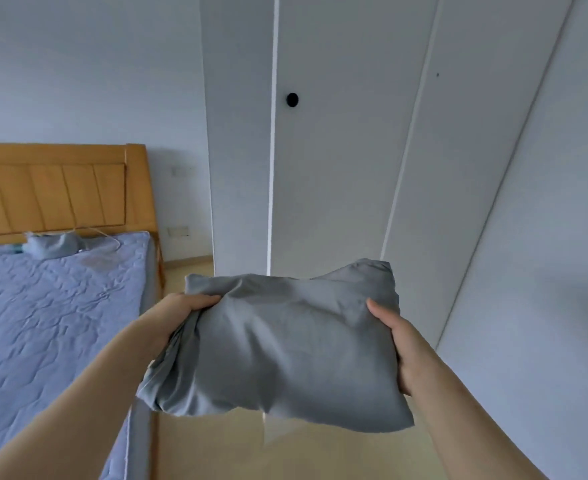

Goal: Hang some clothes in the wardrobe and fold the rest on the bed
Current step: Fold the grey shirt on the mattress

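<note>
A folded grey garment [278, 344] is held up in front of me, over the floor between the bed and the wardrobe. My left hand [181, 313] grips its left edge, thumb on top. My right hand [400, 344] grips its right edge, fingers underneath. The white wardrobe [341, 150] stands straight ahead with its doors closed and a round black knob [292, 99] on one door. The bed [53, 306], with a blue quilted cover, lies to my left.
A wooden headboard [56, 192] backs the bed against the far wall. A small bundle of grey-blue cloth [55, 244] lies near the headboard with a thin cord beside it. Pale floor [216, 445] runs between the bed's side and the wardrobe.
</note>
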Tool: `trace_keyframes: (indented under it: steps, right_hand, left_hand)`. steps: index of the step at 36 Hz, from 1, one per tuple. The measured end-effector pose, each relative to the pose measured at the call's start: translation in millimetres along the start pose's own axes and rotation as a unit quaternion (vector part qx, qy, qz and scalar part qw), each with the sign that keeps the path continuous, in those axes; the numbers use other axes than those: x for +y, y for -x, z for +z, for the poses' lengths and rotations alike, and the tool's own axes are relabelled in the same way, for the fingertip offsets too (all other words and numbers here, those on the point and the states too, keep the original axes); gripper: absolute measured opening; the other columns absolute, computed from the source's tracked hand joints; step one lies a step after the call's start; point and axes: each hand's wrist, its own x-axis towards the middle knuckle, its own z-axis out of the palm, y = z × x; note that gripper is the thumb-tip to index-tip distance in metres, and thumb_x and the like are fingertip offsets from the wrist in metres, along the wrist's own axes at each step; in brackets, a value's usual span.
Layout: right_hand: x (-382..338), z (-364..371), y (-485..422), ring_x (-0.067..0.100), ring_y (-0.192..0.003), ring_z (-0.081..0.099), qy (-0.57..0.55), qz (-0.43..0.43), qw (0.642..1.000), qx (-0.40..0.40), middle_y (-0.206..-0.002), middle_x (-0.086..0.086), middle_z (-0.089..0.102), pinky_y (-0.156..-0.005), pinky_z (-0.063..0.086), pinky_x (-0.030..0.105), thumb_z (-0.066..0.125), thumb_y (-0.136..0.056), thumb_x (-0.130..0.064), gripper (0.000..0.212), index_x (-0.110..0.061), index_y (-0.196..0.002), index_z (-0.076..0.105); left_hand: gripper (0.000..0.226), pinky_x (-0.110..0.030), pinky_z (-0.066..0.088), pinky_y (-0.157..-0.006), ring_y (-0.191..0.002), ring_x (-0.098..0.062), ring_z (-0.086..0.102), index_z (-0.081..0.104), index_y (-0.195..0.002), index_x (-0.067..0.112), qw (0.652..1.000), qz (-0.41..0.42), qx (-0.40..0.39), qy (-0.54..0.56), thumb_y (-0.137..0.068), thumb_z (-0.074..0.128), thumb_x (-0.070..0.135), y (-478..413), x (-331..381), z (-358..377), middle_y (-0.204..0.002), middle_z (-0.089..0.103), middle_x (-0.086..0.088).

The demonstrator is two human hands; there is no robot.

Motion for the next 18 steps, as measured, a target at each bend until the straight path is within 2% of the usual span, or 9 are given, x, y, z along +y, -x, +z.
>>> trace_keyframes:
  steps: [2, 5, 10, 16, 18]
  right_hand:
    - [-9.7, 13.3, -27.9, 0.024, -0.08, 0.068, 0.013, 0.008, 0.999, -0.031, -0.084, 0.008, 0.075, -0.069, 0.048, 0.034, 0.064, -0.082, -0.036, 0.028, -0.011, -0.096, 0.068]
    - [-24.1, 33.2, -66.8, 0.022, -0.072, 0.069, 0.021, 0.019, 0.996, -0.088, -0.082, 0.008, 0.074, -0.071, 0.049, 0.035, 0.063, -0.084, -0.031, 0.022, -0.011, -0.091, 0.069]
    - [-37.6, 76.0, -128.1, 0.021, -0.061, 0.07, 0.031, 0.045, 0.984, -0.169, -0.077, 0.009, 0.074, -0.069, 0.049, 0.036, 0.062, -0.085, -0.026, 0.019, -0.009, -0.084, 0.069]
    - [-23.3, 142.2, -193.5, 0.021, -0.058, 0.07, 0.055, 0.093, 0.967, -0.229, -0.074, 0.01, 0.073, -0.069, 0.049, 0.036, 0.062, -0.086, -0.024, 0.018, -0.007, -0.086, 0.068]
    - [-20.1, 170.2, -216.5, 0.024, -0.063, 0.069, 0.068, 0.095, 0.962, -0.246, -0.073, 0.01, 0.073, -0.068, 0.049, 0.036, 0.062, -0.086, -0.024, 0.017, -0.007, -0.088, 0.068]
  left_hand:
    - [0.032, -0.041, 0.052, -0.079, -0.088, -0.035, 0.066, 0.068, -0.105, 0.004, 0.999, -0.014, 0.035, -0.001, -0.079, 0.071, 0.024, -12.1, 1.0, -14.7, -0.093, 0.071, -0.018]
    - [0.031, -0.038, 0.051, -0.071, -0.087, -0.035, 0.065, 0.065, -0.106, 0.004, 0.996, -0.028, 0.08, 0.015, -0.081, 0.068, 0.023, -24.7, 6.4, -32.3, -0.098, 0.069, -0.019]
    - [0.028, -0.039, 0.051, -0.071, -0.083, -0.034, 0.065, 0.067, -0.103, 0.003, 0.987, -0.029, 0.149, 0.053, -0.083, 0.066, 0.022, -41.0, 14.2, -63.8, -0.093, 0.07, -0.02]
    - [0.019, -0.037, 0.05, -0.067, -0.076, -0.032, 0.064, 0.067, -0.096, 0.004, 0.972, -0.037, 0.218, 0.08, -0.086, 0.063, 0.019, -61.5, 11.5, -112.7, -0.077, 0.072, -0.017]
    - [0.017, -0.037, 0.049, -0.065, -0.074, -0.031, 0.063, 0.067, -0.093, 0.004, 0.967, -0.035, 0.236, 0.094, -0.088, 0.061, 0.019, -75.3, 12.4, -132.7, -0.071, 0.071, -0.015]
